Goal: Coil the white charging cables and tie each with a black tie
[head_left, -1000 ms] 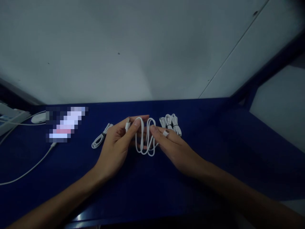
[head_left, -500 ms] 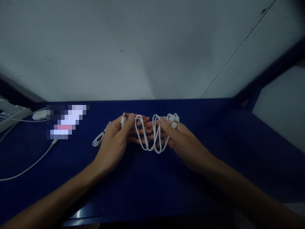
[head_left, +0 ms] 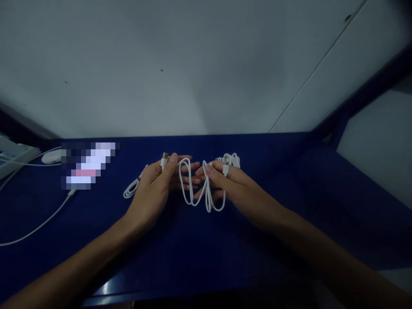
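A white USB cable [head_left: 190, 182] hangs in loose loops between my two hands, above the blue table. My left hand [head_left: 154, 180] pinches one side of it between thumb and fingers, and a USB plug [head_left: 164, 161] sticks up beside that thumb. The other side is gripped by my right hand [head_left: 236, 180], with the second plug [head_left: 226, 166] lying over the back of its thumb. The fingertips of both hands come close together behind the loops. Partly hidden behind my left hand lies a coiled white cable [head_left: 131, 189] with a dark tie.
More bundled white cable [head_left: 236, 159] lies behind my right hand. At left are a pixelated bright screen [head_left: 93, 163] with a white cord [head_left: 48, 225], a white mouse-like object [head_left: 53, 156] and a pale box [head_left: 16, 154]. A grey wall [head_left: 193, 64] backs the blue table [head_left: 180, 257].
The cable's loops have shifted and spread apart between my hands. My right hand has moved slightly left, and its plug now stands more upright. The whole view has shifted a little.
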The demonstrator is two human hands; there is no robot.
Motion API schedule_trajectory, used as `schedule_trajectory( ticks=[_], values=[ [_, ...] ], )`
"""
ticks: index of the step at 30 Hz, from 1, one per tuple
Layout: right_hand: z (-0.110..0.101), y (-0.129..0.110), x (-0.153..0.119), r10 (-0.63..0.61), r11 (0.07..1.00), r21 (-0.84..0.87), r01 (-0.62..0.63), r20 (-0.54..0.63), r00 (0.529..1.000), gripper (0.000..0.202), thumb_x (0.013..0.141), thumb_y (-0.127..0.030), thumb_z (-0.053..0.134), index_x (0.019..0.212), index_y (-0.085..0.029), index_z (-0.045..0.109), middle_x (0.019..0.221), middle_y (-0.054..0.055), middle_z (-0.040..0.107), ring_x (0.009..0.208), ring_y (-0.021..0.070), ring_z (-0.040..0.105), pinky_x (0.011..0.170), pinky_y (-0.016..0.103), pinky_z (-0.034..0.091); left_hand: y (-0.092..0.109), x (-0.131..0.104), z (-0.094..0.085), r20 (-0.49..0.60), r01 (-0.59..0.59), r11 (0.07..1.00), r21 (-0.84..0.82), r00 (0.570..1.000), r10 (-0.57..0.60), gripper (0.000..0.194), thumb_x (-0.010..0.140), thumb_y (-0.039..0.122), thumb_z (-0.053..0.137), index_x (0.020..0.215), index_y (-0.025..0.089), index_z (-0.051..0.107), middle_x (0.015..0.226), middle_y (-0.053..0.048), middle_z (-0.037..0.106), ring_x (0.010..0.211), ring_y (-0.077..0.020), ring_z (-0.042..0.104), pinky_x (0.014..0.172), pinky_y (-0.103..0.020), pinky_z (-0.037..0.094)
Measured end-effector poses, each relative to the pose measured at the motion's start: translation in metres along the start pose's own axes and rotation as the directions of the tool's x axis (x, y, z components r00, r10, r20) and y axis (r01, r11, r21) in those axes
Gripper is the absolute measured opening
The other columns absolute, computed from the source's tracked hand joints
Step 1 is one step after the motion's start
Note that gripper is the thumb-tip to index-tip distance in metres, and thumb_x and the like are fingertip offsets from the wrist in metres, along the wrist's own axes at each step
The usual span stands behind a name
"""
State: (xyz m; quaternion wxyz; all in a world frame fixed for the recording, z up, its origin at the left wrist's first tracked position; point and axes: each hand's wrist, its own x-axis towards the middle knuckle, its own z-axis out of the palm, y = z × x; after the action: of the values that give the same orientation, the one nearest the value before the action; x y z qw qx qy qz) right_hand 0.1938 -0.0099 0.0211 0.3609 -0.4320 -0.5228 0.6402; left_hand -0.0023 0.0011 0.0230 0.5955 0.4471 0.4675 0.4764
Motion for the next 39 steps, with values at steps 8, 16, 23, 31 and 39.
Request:
schedule_trajectory(
  ticks=[8,16,23,31,39],
  values=[
    [0.0004,0.0016,0.0042,-0.001,1.000,0.004,0.002,-0.162,0.987,0.033,0.110,-0.050,0.059,0.094,-0.022,0.062,0.081,0.005,0.076,0.066,0.0180,0.074,0.058,0.029,0.060,-0.0013,-0.0019,0.0004,0.153,0.085,0.988,-0.130,0.986,-0.065,0.028,0.108,0.030,0.064,0.126,0.012,0.077,0.133,-0.019,0.077,0.111,-0.0302,0.079,0.097,-0.044,0.065],
    [-0.0010,0.0041,0.0065,0.014,0.985,0.170,0.013,-0.152,0.988,0.034,0.108,-0.053,0.060,0.097,-0.022,0.065,0.088,0.007,0.077,0.064,0.0173,0.071,0.047,0.026,0.056,0.0011,-0.0008,0.0022,0.107,0.129,0.977,-0.169,0.988,-0.112,0.027,0.110,0.025,0.058,0.123,0.011,0.078,0.134,-0.020,0.077,0.115,-0.0330,0.078,0.095,-0.045,0.067],
    [-0.0014,0.0002,0.0045,0.021,0.963,0.268,0.030,-0.187,0.982,0.031,0.113,-0.039,0.052,0.111,-0.018,0.074,0.107,0.011,0.077,0.082,0.0188,0.073,0.059,0.026,0.060,0.0060,-0.0004,0.0037,0.002,0.122,0.975,-0.185,0.992,-0.124,0.028,0.112,0.022,0.052,0.122,0.007,0.074,0.125,-0.022,0.080,0.106,-0.0318,0.082,0.088,-0.041,0.069],
    [-0.0004,-0.0056,0.0029,-0.008,0.951,0.303,0.059,-0.167,0.986,0.023,0.110,-0.034,0.061,0.108,-0.018,0.078,0.107,0.009,0.075,0.091,0.0182,0.073,0.073,0.028,0.060,0.0028,-0.0010,0.0003,0.008,0.169,0.973,-0.160,0.985,-0.170,0.029,0.113,0.028,0.050,0.122,0.011,0.071,0.115,-0.022,0.082,0.100,-0.0307,0.082,0.089,-0.042,0.066],
    [-0.0043,-0.0022,0.0011,0.003,0.976,0.215,0.032,-0.162,0.987,0.025,0.097,-0.040,0.081,0.112,-0.021,0.074,0.113,0.008,0.076,0.093,0.0198,0.075,0.082,0.035,0.064,0.0038,-0.0028,0.0018,0.137,0.238,0.949,-0.207,0.967,-0.213,0.028,0.113,0.029,0.051,0.126,0.014,0.071,0.113,-0.019,0.081,0.096,-0.0292,0.081,0.086,-0.044,0.065]
  ],
)
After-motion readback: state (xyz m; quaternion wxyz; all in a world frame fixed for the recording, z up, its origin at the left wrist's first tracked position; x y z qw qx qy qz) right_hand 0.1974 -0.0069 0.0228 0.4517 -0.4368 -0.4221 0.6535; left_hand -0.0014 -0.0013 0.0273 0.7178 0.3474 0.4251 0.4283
